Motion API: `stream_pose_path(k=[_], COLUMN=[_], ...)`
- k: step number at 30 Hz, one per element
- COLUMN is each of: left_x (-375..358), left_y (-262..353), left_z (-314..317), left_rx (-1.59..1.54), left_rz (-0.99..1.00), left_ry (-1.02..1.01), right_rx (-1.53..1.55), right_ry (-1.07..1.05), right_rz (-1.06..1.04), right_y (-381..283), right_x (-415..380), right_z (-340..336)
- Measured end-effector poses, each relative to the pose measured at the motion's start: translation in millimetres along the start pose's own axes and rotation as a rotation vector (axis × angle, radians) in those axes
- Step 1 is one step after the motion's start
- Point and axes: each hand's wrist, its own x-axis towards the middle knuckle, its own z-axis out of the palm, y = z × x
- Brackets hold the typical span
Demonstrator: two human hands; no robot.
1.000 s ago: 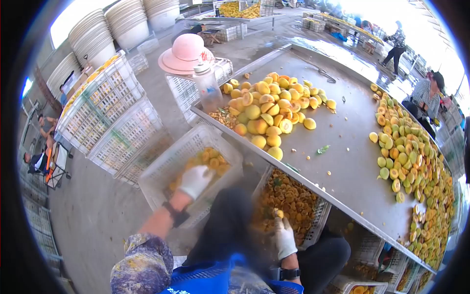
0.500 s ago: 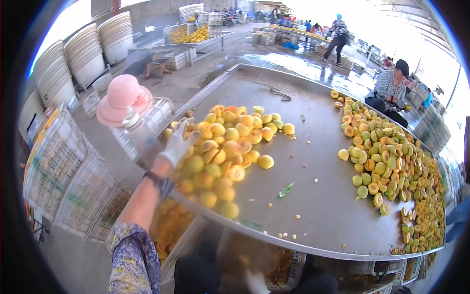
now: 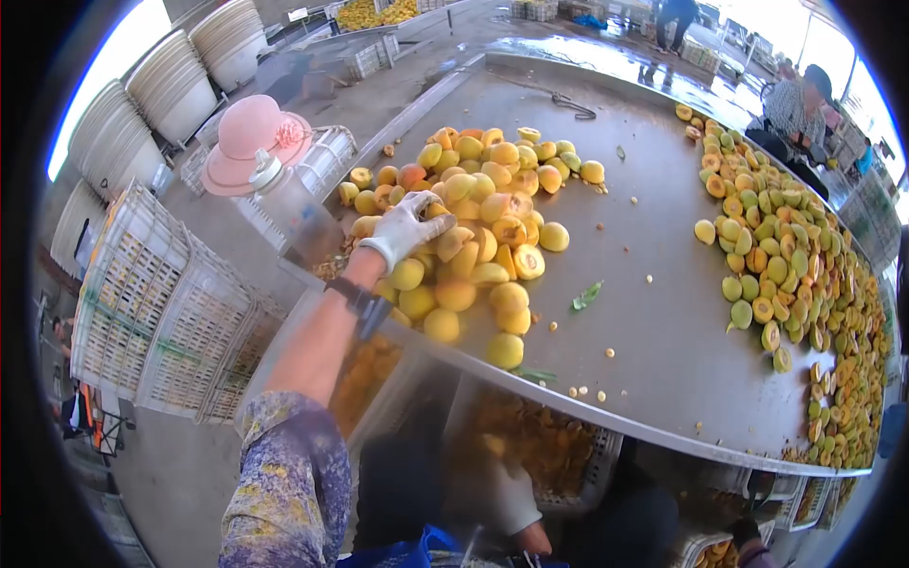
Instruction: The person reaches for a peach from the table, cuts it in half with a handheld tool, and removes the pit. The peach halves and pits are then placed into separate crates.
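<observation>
My left hand (image 3: 412,229), in a white glove, rests on the near-left side of a heap of yellow peaches (image 3: 473,189). Its fingers and thumb are bent around a peach (image 3: 435,210), partly hidden by the glove. Whole fruit and cut halves lie about it, some showing pit hollows. Below the table edge, my right hand (image 3: 516,497), also gloved, is blurred above a crate (image 3: 601,464) of orange-brown pieces. Its fingers cannot be made out, nor whether it holds anything.
The metal table (image 3: 653,322) carries a second heap of greener peaches (image 3: 776,256), a leaf (image 3: 587,295) and a metal tool (image 3: 573,106). A bottle (image 3: 284,194) and pink hat (image 3: 256,142) are at left, near stacked crates (image 3: 161,312). A person (image 3: 795,118) sits beyond the right edge.
The view has tilted down. My left hand has moved right over the heap, its spread fingers now bent around a peach. More of my right hand shows below the table.
</observation>
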Motion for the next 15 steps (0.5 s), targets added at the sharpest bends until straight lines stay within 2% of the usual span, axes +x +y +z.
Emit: stream_pose_path(k=[3, 4, 5, 6, 8, 9, 10, 11, 13, 15], left_x=[-30, -37, -31, -29, -35, -37, -32, -43, -46, -87], left_y=[34, 48, 32, 26, 40, 45, 29, 43, 46, 90], left_z=[14, 24, 48, 64, 80, 86, 102, 103, 107, 98], left_rx=[0.172, 0.244, 0.308, 0.305, 0.203, 0.132, 0.139, 0.030, 0.242, 0.498], left_rz=[0.093, 0.155, 0.244, 0.277, 0.289, 0.339, 0.403, 0.270, 0.590, 0.737], left_ry=[-0.121, -0.168, -0.092, -0.042, -0.107, -0.180, -0.143, -0.285, -0.312, 0.018], right_rx=[0.449, 0.472, 0.506, 0.421, 0.247, 0.270, 0.331, 0.259, 0.177, 0.165], right_ry=[-0.029, -0.051, -0.040, -0.010, 0.053, 0.038, 0.038, 0.013, 0.073, 0.108], right_rz=[0.333, 0.336, 0.355, 0.338, 0.313, 0.337, 0.353, 0.347, 0.264, 0.224], right_y=[-59, -55, -40, -40, -38, -51, -68, -69, -72, -75], right_x=[0, 2, 1, -3, -10, -15, -21, -18, -19, -25], right_z=[-15, -9, 2, 3, 3, -3, -15, -21, -17, -21])
